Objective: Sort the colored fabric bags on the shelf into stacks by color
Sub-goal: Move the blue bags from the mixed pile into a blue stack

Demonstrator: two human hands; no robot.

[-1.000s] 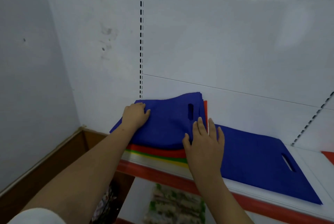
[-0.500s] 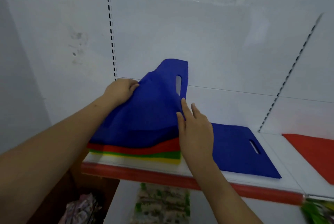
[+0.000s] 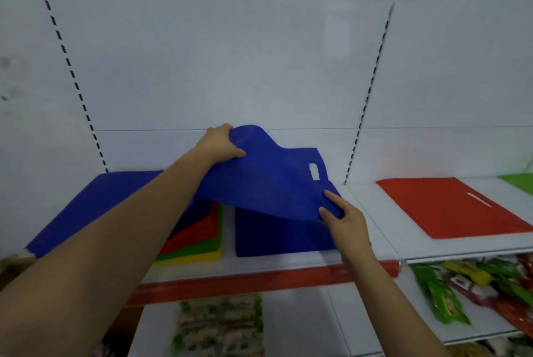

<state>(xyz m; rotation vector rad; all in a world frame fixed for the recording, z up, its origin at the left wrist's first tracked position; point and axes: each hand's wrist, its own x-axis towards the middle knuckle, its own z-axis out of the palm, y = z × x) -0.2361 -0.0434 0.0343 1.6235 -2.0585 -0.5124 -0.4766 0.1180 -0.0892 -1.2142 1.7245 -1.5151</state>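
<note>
A blue fabric bag (image 3: 268, 180) with a cut-out handle hangs in the air above the shelf (image 3: 372, 212). My left hand (image 3: 220, 143) grips its far top edge and my right hand (image 3: 341, 216) pinches its near right corner. Beneath it lies a flat blue bag (image 3: 277, 234). To the left sits a mixed stack (image 3: 202, 244) with blue on top and red, green and yellow layers showing below. A red bag (image 3: 450, 206) lies flat on the right, and a green bag (image 3: 519, 183) shows at the far right edge.
The white back panel (image 3: 230, 68) with slotted uprights stands behind the shelf. A red price rail (image 3: 259, 281) runs along the shelf's front edge. Packaged goods (image 3: 450, 293) fill the lower shelf on the right, and more packs (image 3: 219, 325) lie below the centre.
Both hands have lifted the top blue bag off the mixed stack and carried it right, over the flat blue bag. The view has swung right, revealing the red and green bags.
</note>
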